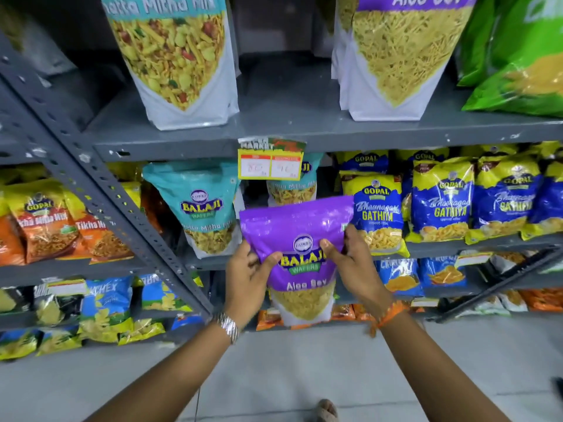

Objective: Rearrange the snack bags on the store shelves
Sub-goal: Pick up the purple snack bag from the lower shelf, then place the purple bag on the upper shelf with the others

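Note:
I hold a purple Balaji Aloo Sev bag (300, 236) upright in front of the middle shelf. My left hand (248, 277) grips its left edge and my right hand (355, 263) grips its right edge. A teal Balaji Khatta Mitha Mix bag (202, 208) stands on the middle shelf just to its left. Another teal bag (291, 190) stands behind the purple one, partly hidden. Blue and yellow Gopal Gathiya bags (440, 199) fill the shelf to the right. On the upper shelf stand a large Khatta Mitha Mix bag (179, 56) and a large Aloo Sev bag (402, 53).
A yellow price tag (269, 161) hangs from the grey upper shelf edge (170, 147). A grey perforated upright (100, 190) slants down the left. Orange Gopal Tikha Mitha bags (45, 223) sit left of it. Green bags (518, 56) lie top right. Lower shelves hold several small bags.

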A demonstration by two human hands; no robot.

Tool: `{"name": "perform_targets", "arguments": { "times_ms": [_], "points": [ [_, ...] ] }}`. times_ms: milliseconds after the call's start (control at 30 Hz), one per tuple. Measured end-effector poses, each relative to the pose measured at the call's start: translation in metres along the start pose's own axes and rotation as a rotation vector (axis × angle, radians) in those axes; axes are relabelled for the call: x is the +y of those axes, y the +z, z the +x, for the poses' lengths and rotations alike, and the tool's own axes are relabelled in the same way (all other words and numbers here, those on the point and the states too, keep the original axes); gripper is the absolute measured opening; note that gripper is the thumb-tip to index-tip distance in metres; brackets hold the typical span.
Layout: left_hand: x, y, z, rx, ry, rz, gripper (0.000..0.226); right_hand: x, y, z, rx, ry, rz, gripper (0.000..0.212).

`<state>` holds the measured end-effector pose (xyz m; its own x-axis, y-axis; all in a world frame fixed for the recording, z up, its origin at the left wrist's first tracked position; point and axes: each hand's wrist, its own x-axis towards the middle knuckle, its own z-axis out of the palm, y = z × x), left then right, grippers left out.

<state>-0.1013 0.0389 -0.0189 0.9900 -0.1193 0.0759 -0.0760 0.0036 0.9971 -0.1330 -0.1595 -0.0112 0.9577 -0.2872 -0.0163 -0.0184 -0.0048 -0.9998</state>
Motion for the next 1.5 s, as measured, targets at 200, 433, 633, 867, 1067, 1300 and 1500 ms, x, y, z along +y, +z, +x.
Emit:
{"name": "perform_targets", "arguments": {
  "times_ms": [200,433,633,867,1067,1300,1500],
  "points": [
    [0.075,-0.009,-0.030,0.040,0.110,-0.063,0.033,-0.081,0.000,-0.040,0.024,-0.082,0.006,0.016],
    [0.198,-0.011,0.004,0.008,0.422,-0.138,0.018,-0.219,0.002,-0.040,0.048,-0.395,0.044,0.018],
    [0.289,-0.008,0.061,0.023,0.631,-0.064,0.018,-0.301,0.004,0.013,0.070,-0.563,0.079,0.017],
    [0.323,-0.008,0.137,0.045,0.647,0.031,0.038,-0.345,0.018,0.076,0.144,-0.590,0.013,0.015],
    [0.319,-0.007,0.165,0.054,0.568,0.110,0.040,-0.340,0.027,0.112,0.185,-0.539,-0.064,0.014],
    [0.316,-0.006,0.172,0.026,0.545,0.142,0.027,-0.327,0.033,0.127,0.328,-0.560,-0.188,0.069],
    [0.314,-0.015,0.163,0.044,0.480,0.112,0.035,-0.329,0.027,0.109,0.559,-0.643,-0.525,0.064]
  ]
}}
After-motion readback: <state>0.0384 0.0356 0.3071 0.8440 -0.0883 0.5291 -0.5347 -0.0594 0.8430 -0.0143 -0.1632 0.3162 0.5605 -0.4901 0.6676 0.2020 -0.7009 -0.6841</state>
